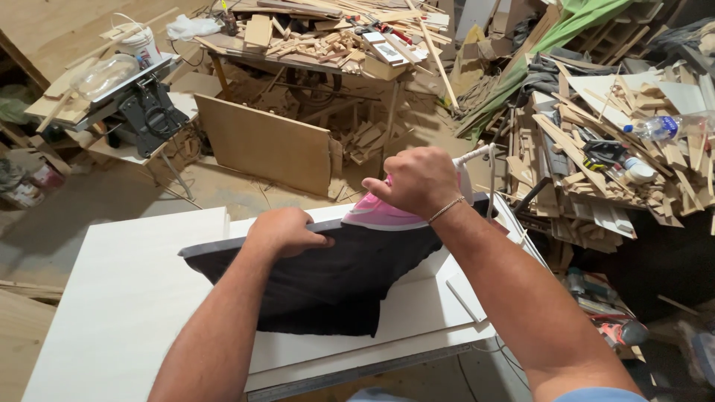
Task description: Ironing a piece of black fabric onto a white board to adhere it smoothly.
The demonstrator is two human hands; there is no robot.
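Workbench seen from above. My right hand (418, 181) is closed around the handle of a pink iron (387, 214), fingers wrapped fully over it and knuckles up; a thin bracelet (445, 210) sits at the wrist. The iron's sole rests along the top edge of a panel (328, 279) that stands on edge and is draped in black cloth, near that edge's far right end. A white cord (477, 155) leaves the iron's rear toward the right. My left hand (287, 232) lies on the same top edge, just left of the iron, fingers curled over the cloth and pressing it down; whether the fingertips touch the iron I cannot tell. The panel stands across white boards (134, 298) that cover the benchtop, toward their far right corner. Beyond the bench's far edge a plywood sheet (264, 145) leans on a table (313, 59) loaded with wood offcuts. At far left stands a table saw (145, 100); at right, a scrap pile (618, 149) with a plastic bottle (663, 126) on it.
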